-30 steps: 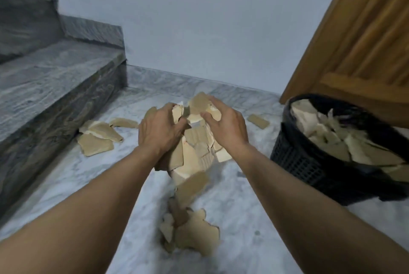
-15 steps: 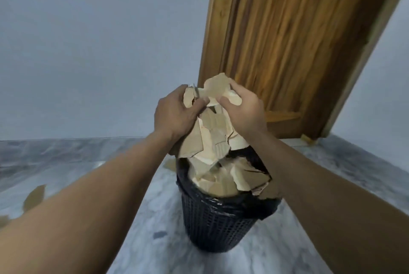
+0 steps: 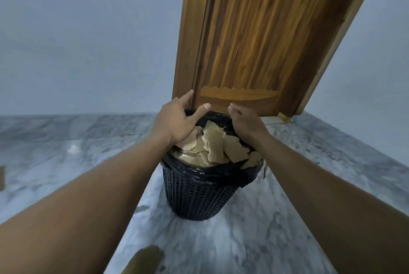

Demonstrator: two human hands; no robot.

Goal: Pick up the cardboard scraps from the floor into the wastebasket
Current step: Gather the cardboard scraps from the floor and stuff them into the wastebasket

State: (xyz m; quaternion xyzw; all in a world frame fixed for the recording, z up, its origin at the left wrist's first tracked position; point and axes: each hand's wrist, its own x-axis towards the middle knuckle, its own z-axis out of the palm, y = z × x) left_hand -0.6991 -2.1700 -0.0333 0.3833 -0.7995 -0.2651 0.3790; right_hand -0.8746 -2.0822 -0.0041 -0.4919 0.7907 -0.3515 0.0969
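A black mesh wastebasket (image 3: 199, 196) with a black liner stands on the marble floor, heaped to the brim with tan cardboard scraps (image 3: 217, 147). My left hand (image 3: 177, 119) hovers over the basket's left rim, fingers spread, its palm resting on the pile. My right hand (image 3: 245, 123) is over the right rim with fingers curled downward, holding nothing that I can see. One scrap (image 3: 252, 161) hangs over the right edge of the rim. Another scrap (image 3: 143, 260) lies on the floor at the bottom of the view.
A wooden door (image 3: 254, 37) stands right behind the basket. Pale walls close the corner on the left and right. A piece of cardboard (image 3: 1, 177) shows at the far left edge on the grey marble floor (image 3: 254, 240).
Both hands carried a bundle of scraps from the floor to above the basket, then let it go. The scraps now lie in the basket and the hands have lowered onto its rim.
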